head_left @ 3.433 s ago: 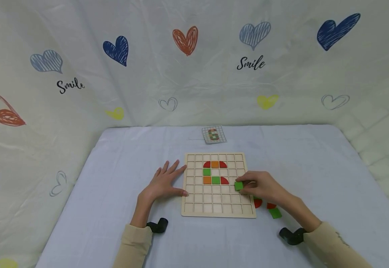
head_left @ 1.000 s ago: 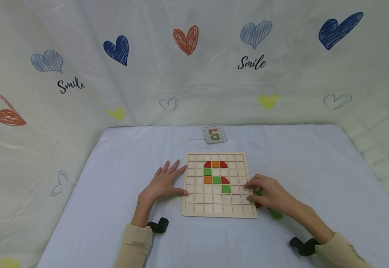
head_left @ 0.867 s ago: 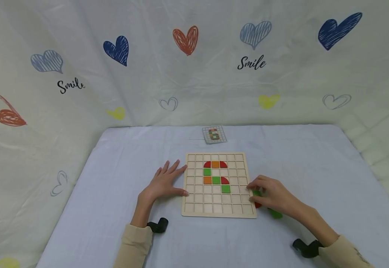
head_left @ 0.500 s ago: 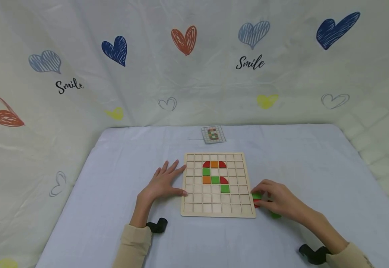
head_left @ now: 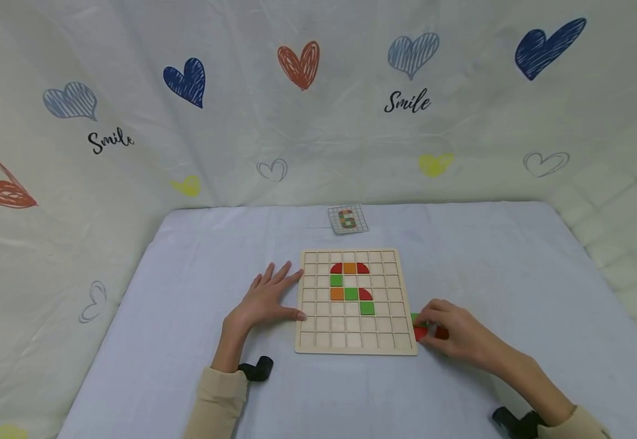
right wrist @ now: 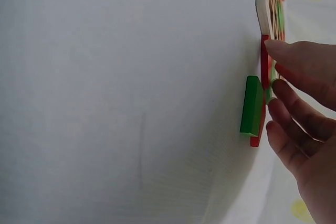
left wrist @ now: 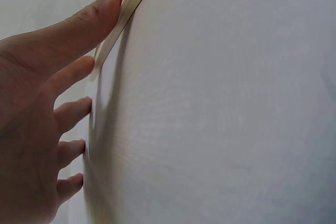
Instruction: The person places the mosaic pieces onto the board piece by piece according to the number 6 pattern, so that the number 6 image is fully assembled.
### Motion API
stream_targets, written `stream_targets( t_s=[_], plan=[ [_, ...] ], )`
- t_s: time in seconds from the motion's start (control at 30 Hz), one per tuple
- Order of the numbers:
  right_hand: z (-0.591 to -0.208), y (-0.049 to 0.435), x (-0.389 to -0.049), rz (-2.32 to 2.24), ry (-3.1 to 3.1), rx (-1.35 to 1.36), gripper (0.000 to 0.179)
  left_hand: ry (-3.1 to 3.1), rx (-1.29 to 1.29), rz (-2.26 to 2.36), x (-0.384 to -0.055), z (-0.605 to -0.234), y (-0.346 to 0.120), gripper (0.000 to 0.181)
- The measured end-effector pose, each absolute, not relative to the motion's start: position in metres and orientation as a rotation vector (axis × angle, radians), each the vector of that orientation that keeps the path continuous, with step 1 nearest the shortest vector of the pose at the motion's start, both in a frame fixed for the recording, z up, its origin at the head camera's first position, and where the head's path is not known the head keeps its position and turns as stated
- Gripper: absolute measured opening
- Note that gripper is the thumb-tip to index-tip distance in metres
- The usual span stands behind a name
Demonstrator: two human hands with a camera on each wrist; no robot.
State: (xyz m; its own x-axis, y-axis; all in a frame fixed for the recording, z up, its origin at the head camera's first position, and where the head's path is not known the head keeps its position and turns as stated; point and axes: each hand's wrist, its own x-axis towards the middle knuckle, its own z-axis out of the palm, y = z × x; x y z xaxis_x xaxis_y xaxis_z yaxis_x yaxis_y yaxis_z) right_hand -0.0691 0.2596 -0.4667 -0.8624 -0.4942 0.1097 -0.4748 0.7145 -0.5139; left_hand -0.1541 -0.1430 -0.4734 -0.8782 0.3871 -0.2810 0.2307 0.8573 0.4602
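A wooden grid board (head_left: pixel 321 339) lies flat on the table, with red, orange and green tiles set in some of its squares. My left hand (head_left: pixel 266 300) is spread at the board's left side, its thumb and forefinger touching the edge. Off the right edge, my right hand (head_left: pixel 456 329) has thumb and forefinger about a rounded red tile (head_left: pixel 420 333) on the table. In the right wrist view the thumb tip meets one end of that tile. A second red tile (head_left: pixel 442 333) lies under the hand, and a green tile (head_left: pixel 414 317) shows beyond the forefinger.
A small card (head_left: pixel 348 219) with a gridded coloured figure lies behind the board near the far table edge. In the right wrist view a loose green tile (right wrist: pixel 251 106) lies close to the fingers. A white sheet printed with hearts hangs behind the table.
A green tile that my right hand held is now in the board, below the red quarter-round. That hand has since moved right and down to the loose tiles. My left hand stays put.
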Motion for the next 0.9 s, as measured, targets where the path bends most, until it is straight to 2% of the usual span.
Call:
stream_targets(
  t_s=[0.2, 0.57, 0.9],
  plan=[
    [-0.467, 0.259, -0.067, -0.775, 2.913, -0.768, 0.027, 2.657, 0.451, 0.602, -0.154, -0.471, -0.143, 0.101],
    [-0.464, 0.261, -0.067, -0.704, 2.962, -0.792, 0.039, 2.658, 0.47, 0.608, -0.154, -0.472, -0.142, 0.101],
    [-0.466, 0.27, -0.062, -0.708, 2.992, -0.784, 0.037, 2.658, 0.458, 0.608, -0.154, -0.47, -0.142, 0.1]
  ],
)
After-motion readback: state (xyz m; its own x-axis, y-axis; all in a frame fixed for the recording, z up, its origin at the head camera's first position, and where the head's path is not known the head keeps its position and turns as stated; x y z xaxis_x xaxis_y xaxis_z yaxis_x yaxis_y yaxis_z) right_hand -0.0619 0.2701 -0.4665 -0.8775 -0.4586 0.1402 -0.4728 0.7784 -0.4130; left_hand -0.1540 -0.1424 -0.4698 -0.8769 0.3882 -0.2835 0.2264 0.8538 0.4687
